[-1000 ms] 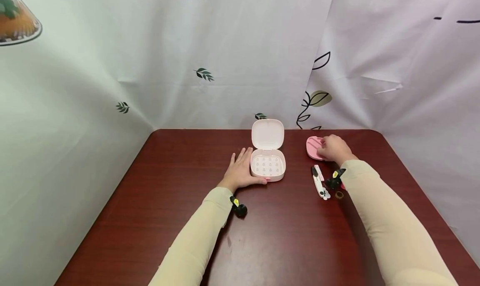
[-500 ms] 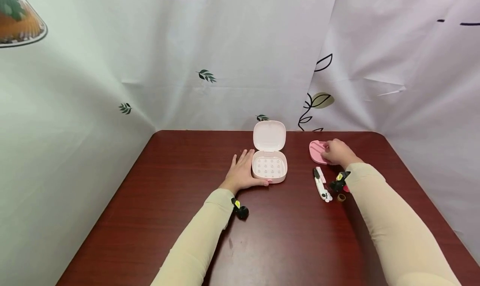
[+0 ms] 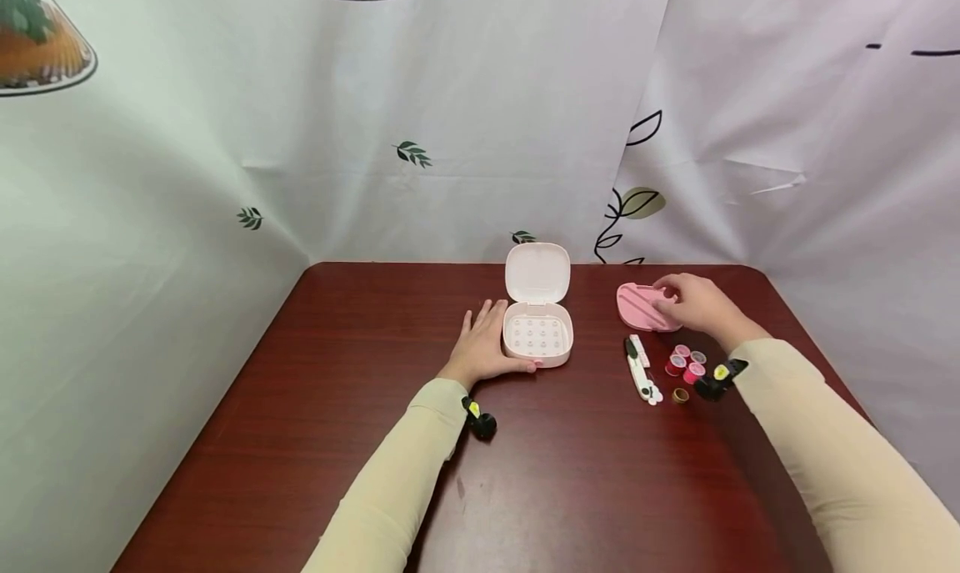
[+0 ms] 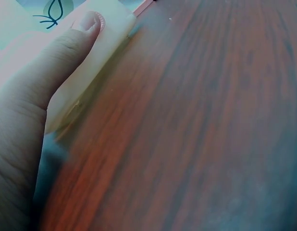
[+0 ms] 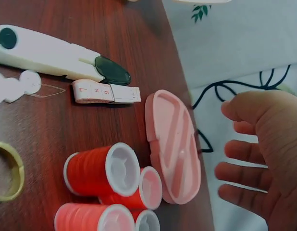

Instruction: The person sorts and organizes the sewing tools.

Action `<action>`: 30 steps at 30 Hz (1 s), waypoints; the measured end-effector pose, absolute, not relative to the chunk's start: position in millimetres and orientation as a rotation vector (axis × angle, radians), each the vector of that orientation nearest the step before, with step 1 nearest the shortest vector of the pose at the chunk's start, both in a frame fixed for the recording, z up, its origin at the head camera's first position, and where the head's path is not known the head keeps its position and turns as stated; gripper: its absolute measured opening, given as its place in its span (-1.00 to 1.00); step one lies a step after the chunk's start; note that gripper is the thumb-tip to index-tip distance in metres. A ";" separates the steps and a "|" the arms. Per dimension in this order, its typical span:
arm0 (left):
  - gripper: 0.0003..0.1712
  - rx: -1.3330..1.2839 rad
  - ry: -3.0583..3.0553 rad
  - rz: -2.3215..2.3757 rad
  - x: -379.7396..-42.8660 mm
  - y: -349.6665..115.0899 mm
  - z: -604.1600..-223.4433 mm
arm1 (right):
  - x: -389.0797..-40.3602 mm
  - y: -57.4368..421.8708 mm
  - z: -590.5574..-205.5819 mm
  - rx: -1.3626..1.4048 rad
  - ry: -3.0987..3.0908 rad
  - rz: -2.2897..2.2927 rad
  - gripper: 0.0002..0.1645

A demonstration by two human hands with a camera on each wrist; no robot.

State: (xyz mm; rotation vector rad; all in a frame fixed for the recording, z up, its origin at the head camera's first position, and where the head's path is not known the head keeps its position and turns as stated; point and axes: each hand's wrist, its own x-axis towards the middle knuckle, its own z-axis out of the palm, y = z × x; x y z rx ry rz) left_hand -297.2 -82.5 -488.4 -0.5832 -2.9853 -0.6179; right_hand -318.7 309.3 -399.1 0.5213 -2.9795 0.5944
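My right hand (image 3: 701,304) is released, thumb and fingers apart and loosely bent, nothing gripped. It's right at the pink tray (image 3: 637,306): head view has the fingertips over the tray's right part, right wrist view shows them clear of it. Tray lies on the desk (image 3: 337,373) near the back edge, right of the box (image 3: 557,359), grooves facing up.

My left hand (image 3: 480,352) is unclenched, fingers straight and spread against the left side of the box, thumb (image 4: 67,53) along the front wall with its tip at the pink button (image 4: 102,21). Box sits toward the back of the desk, lid (image 3: 537,273) up at the rear, rows of small pegs (image 3: 530,333) inside.

On my side of the tray, a small group. Four spools (image 5: 88,171), reds and pinks, bunched together, below my right hand in head view. Left of them the tape (image 5: 93,91), folded, red numbers showing, just beside the dark end of a white tool (image 5: 47,50). White threader (image 5: 30,82) with a thin wire loop, close to the tool's other end. Yellowish ring (image 5: 18,175) near the spools, nearer me.

Both sleeves pale, black camera on each wrist. Pale curtain (image 3: 465,72) with leaf prints behind the desk.
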 end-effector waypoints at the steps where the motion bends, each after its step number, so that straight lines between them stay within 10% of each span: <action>1: 0.66 -0.581 -2.987 -0.618 -296.8 -82.5 -488.3 | -315.9 310.8 -399.3 0.540 -2.984 0.589 -0.54; 30: 0.64 -0.567 -3.002 -0.614 -295.6 -81.9 -485.5 | -275.0 337.1 -417.5 0.634 -3.181 0.610 -0.78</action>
